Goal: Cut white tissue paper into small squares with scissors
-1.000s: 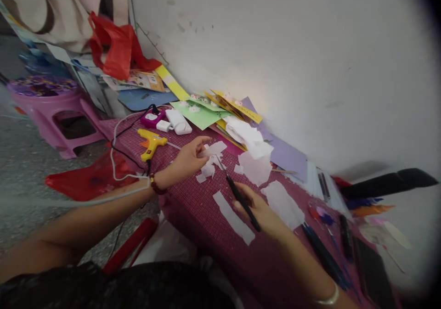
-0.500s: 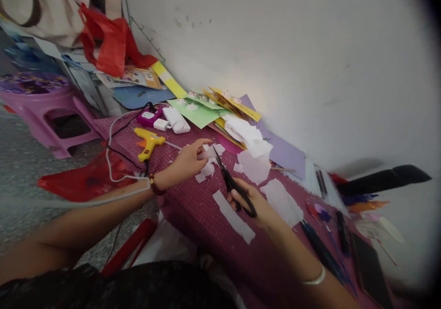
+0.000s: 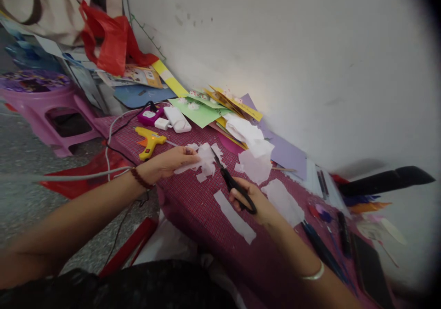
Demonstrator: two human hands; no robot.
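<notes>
Thumb and fingers of the left hand are pinched together on thin white paper, held just above the maroon checked cloth; whether one piece or several is gripped cannot be told. Black-handled scissors are clasped in the right hand, fingers curled round the handles, the slim metal blades pointed at the paper. How far the blades are parted cannot be made out.

The paper is matt and ragged-edged, with small torn scraps clustered beneath it. A long, narrow paper strip is laid flat nearer the person, and softer, crumpled white paper is heaped against stiff green card. Smooth yellow plastic is seen in the glue gun, beside the left hand.

Compared with half a second ago, the left hand is drawn back toward the person's left and turned, and more of the white paper is exposed past its fingertips. The scissors are kept at nearly the same spot, and the strip is left unmoved.

The cloth's near edge is passed over by the left wrist. Between strip and scraps, a band of checked cloth is left uncovered; on the far side, movement is bounded by the pale wall.
</notes>
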